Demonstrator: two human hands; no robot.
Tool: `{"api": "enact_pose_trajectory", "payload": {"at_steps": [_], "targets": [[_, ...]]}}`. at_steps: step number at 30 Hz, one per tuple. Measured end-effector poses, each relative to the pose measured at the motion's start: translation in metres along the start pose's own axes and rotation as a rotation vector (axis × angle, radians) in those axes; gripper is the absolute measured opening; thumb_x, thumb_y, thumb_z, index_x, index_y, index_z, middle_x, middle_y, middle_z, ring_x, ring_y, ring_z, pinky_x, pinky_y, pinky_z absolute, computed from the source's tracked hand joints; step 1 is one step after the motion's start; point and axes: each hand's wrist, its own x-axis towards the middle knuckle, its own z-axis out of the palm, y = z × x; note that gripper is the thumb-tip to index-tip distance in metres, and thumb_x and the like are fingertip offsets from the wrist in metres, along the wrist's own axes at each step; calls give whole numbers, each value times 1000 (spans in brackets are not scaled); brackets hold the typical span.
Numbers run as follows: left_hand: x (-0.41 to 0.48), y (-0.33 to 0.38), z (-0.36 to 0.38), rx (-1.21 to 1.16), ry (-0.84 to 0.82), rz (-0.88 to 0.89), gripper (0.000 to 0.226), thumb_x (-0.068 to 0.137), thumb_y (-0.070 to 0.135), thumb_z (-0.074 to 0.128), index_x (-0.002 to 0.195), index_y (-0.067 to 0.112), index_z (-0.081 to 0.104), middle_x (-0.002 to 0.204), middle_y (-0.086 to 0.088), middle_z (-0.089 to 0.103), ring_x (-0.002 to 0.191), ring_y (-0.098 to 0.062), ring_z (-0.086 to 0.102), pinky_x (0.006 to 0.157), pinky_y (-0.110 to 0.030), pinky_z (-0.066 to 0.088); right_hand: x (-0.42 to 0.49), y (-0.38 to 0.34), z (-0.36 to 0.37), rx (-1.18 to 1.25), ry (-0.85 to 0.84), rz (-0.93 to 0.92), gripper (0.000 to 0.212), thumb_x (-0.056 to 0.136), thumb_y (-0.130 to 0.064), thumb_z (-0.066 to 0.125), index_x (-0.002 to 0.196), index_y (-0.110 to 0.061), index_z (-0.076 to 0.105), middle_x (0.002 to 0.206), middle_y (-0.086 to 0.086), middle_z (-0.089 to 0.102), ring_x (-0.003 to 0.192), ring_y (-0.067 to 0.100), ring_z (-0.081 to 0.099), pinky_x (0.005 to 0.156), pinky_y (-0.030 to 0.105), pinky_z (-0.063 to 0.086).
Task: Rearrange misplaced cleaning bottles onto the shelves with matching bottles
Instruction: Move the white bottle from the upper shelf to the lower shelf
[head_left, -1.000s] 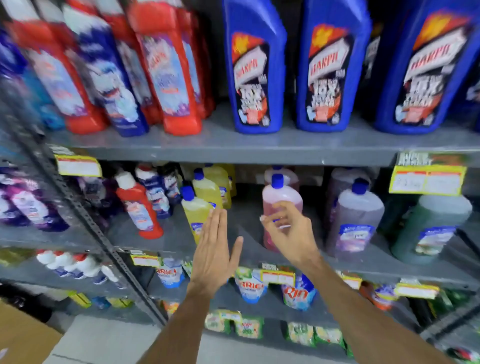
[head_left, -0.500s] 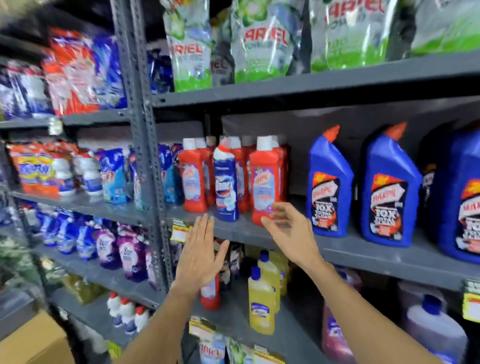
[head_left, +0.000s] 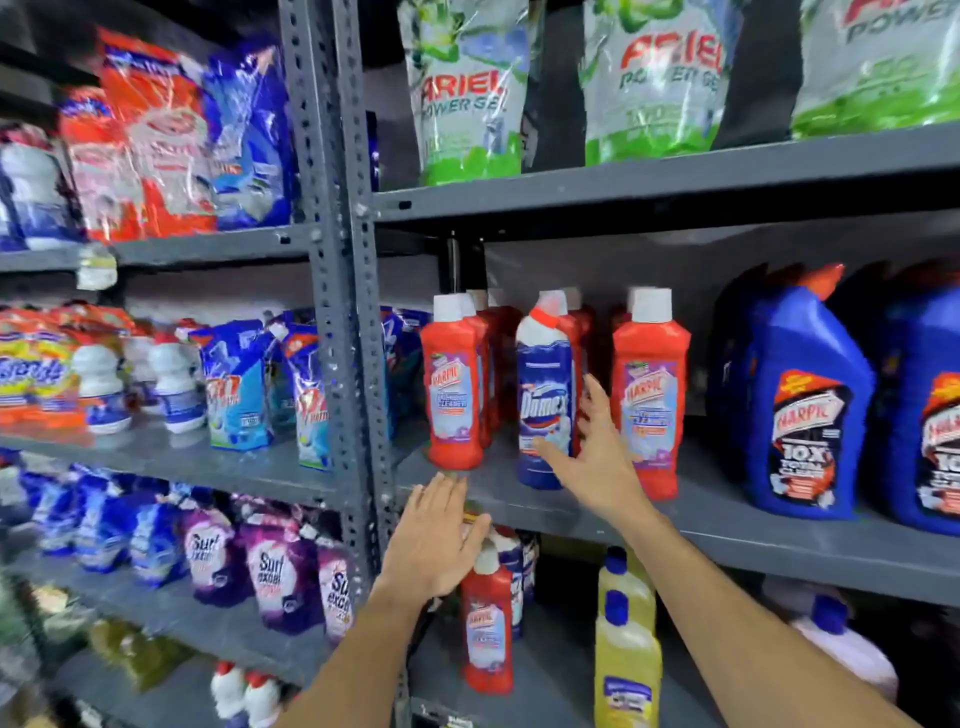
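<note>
Upright on the grey metal shelf (head_left: 623, 525), near its front edge: a dark blue plastic Domex bottle with a white shoulder and red collar (head_left: 545, 400). Flanked by red plastic Harpic bottles with white caps (head_left: 649, 395), one just beside on each side, more in rows behind. At the blue bottle's right side and lower front, the right hand (head_left: 597, 462): grip wide, fingers spread, thumb tip across the lower label, forefinger up along the right edge. Touching or just short of touching, cannot tell; not closed on anything. Lower, in front of the shelf's edge, the left hand (head_left: 436, 540): flat, fingers together, palm away, grip wide and holding nothing. Just beside its fingertips, on the shelf below, another red Harpic bottle (head_left: 487, 634) next to yellow bottles with blue caps (head_left: 626, 654). Further right on the upper shelf, large blue Harpic jugs with orange spouts (head_left: 800, 405). Above, green and white Ariel pouches (head_left: 467, 93).
</note>
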Motion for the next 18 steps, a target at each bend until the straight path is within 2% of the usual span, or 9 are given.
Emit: {"api": "enact_pose_trajectory", "payload": {"at_steps": [2,4,6,11,15,18], "targets": [[0,-5,5,-27,55,33,83,90,62,8,151,8,28,158,-9,30,148,-23,19,121,-36,1,8,-3,12,-40,57,-3,93,83,-18,81,152,-39,21,139,-13,50,127,7,54,88,6,46],[3,-9,9,-43,76,54,80,91,60,8,149,9,31,155,-8,34,146,-23,22,121,-36,0,17,-3,21,-83,106,11,97,81,-19,83,155,-25,21,144,-4,51,128,13,54,95,16,47],[6,-12,12,-54,88,59,76,94,58,11,148,10,33,154,-7,36,145,-22,23,122,-37,1,23,-1,27,-118,135,34,102,78,-19,85,156,-22,19,144,2,53,127,19,56,96,26,46],[10,-15,17,-94,117,56,63,98,52,24,146,13,35,152,-4,39,143,-20,27,122,-38,8,32,7,35,-178,168,137,96,76,-13,86,152,-16,28,138,9,59,114,18,59,91,29,46],[10,-15,18,-115,142,41,64,96,52,22,144,13,38,149,-4,42,140,-20,30,121,-39,11,34,14,34,-229,195,185,84,74,-18,88,142,-14,40,132,8,64,117,24,64,98,41,53],[10,-14,20,-115,165,40,62,97,51,24,143,12,40,147,-4,44,140,-20,32,121,-40,13,33,16,35,-240,213,181,82,73,-21,89,140,-14,41,132,7,64,117,25,64,99,43,54]]}}
